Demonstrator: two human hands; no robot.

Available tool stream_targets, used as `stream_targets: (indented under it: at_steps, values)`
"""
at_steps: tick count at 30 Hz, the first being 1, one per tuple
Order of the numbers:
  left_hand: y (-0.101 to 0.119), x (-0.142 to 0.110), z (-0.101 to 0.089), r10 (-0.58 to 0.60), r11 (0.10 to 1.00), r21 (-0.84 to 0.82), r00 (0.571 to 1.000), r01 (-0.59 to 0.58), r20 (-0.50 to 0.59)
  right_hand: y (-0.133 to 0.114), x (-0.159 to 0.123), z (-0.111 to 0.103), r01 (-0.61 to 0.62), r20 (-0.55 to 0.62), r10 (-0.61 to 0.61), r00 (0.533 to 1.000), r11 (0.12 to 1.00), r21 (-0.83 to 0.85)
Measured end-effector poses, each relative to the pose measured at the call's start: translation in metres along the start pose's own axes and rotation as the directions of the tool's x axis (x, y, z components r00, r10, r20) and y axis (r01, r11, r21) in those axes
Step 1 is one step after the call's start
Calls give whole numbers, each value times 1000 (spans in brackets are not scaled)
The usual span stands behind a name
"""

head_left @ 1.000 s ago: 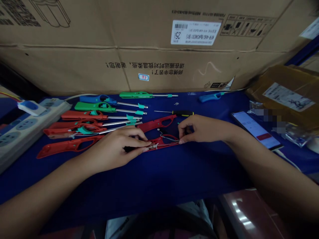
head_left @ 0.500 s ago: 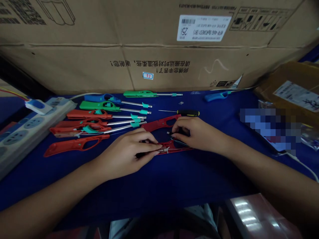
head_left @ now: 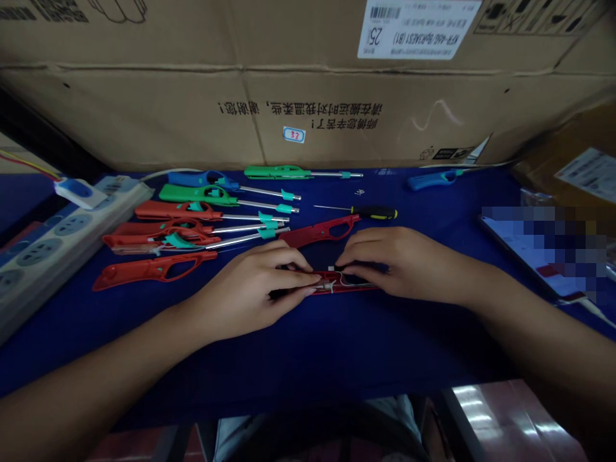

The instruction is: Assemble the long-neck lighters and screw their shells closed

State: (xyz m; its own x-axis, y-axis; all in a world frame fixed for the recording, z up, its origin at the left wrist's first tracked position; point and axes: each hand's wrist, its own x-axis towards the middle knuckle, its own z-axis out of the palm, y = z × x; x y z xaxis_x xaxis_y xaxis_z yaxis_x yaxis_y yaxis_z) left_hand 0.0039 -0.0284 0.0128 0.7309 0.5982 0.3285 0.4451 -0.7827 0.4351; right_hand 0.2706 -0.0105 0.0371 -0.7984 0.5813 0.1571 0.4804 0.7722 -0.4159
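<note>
My left hand [head_left: 264, 285] pinches the left end of a red lighter casing half [head_left: 323, 274], its open inside facing up. A clear fuel-tank end with a small pale valve lever [head_left: 331, 287] shows at those fingertips. My right hand [head_left: 399, 263] is closed over the casing's right part, thumb and fingers on a small igniter with a pale tip [head_left: 331, 268]; most of it is hidden by the fingers. A thin wire [head_left: 342, 277] curves into the casing beneath. Just behind lies the other red casing half [head_left: 320, 232], touched by neither hand.
Several red, green and blue lighters [head_left: 197, 194] with metal tubes lie at left, beside a power strip [head_left: 58, 234]. A screwdriver [head_left: 375, 212] and blue lighter piece [head_left: 433, 180] lie behind my hands. A phone [head_left: 529, 256] is at right; a cardboard box [head_left: 308, 83] walls the back.
My right hand has lowered the igniter toward the casing, and its pale tip now sits at the casing's upper edge. My left hand keeps its hold. The whole view has shifted slightly.
</note>
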Motion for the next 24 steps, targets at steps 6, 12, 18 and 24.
stream_targets:
  at_steps: [6,12,18,24]
  values:
    - [-1,-1,0,-3,1000,-15,1000,3,5,-2,0,0,134,48,-130,990,986,-100]
    - [-1,-1,0,-10,999,-35,1000,10,7,-1,2,1,182,46,-177,983,967,-179]
    - [-1,1,1,-3,999,-51,1000,3,5,2,2,6,185,40,-181,983,967,-174]
    - [0,-1,-1,-34,999,-33,999,33,-2,10,5,8,30,-12,-29,999,997,66]
